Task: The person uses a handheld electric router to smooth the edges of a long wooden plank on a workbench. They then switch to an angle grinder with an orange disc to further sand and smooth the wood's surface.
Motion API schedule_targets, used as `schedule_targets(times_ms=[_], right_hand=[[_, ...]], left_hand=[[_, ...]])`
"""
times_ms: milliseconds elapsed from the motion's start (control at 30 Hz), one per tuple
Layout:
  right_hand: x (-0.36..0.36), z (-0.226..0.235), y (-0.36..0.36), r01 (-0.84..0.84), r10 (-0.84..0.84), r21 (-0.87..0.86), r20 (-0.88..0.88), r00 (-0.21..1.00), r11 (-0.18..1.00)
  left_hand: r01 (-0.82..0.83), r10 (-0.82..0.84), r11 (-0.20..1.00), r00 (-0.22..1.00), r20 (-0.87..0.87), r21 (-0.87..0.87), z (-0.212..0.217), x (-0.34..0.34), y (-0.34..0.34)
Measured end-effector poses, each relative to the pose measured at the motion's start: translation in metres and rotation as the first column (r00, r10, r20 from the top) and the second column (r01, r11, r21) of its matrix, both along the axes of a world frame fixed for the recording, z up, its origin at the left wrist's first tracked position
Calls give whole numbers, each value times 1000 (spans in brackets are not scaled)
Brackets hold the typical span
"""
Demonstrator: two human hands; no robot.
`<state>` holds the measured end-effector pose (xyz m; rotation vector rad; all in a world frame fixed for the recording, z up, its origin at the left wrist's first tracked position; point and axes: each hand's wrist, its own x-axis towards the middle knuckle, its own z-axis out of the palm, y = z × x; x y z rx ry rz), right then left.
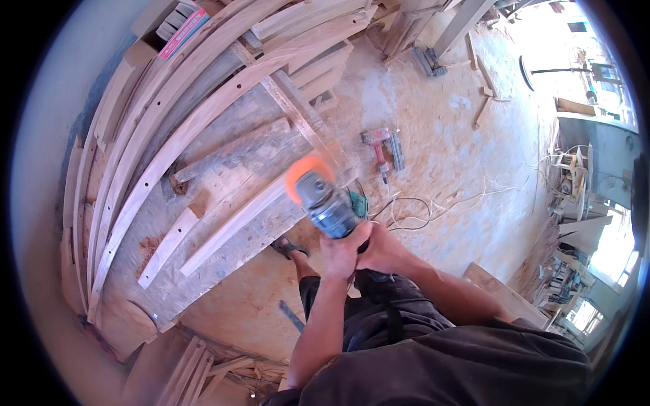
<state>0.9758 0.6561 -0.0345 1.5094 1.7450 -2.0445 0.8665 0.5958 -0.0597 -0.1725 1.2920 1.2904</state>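
An angle grinder (328, 208) with a dark body and an orange disc (307, 172) is held out in front of me, over the near right edge of the workbench. My left hand (340, 253) is closed round its body from the left. Pressed up beside it, my right hand (380, 247) grips the rear end of the tool. The disc looks smeared, and its rim lies close to the end of a straight pale wooden strip (233, 223) on the bench; whether they touch I cannot tell.
Long curved wooden pieces (196, 125) with dark holes lie across the workbench (203, 281). A short wooden piece (169, 247) rests near the strip. A red nail gun (378, 145) lies on the floor, with a cable (423, 203) curling nearby. Timber (193, 369) is stacked lower left.
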Motion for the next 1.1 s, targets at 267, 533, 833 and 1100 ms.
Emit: schedule_targets(times_ms=[267, 533, 833, 1100], right_hand=[[12, 7, 17, 79, -76, -31, 102, 992, 996], [-45, -1, -35, -166, 159, 43, 139, 978, 985], [-169, 3, -128, -516, 515, 11, 38, 856, 857], [-215, -7, -175, -560, 556, 77, 71, 828, 825]], left_hand=[[193, -192, 979, 981, -26, 58, -5, 11, 29], [-69, 69, 997, 997, 18, 28, 6, -39, -42], [-332, 333, 943, 943, -21, 23, -4, -134, -179], [-409, 408, 912, 913, 15, 32, -6, -173, -219]])
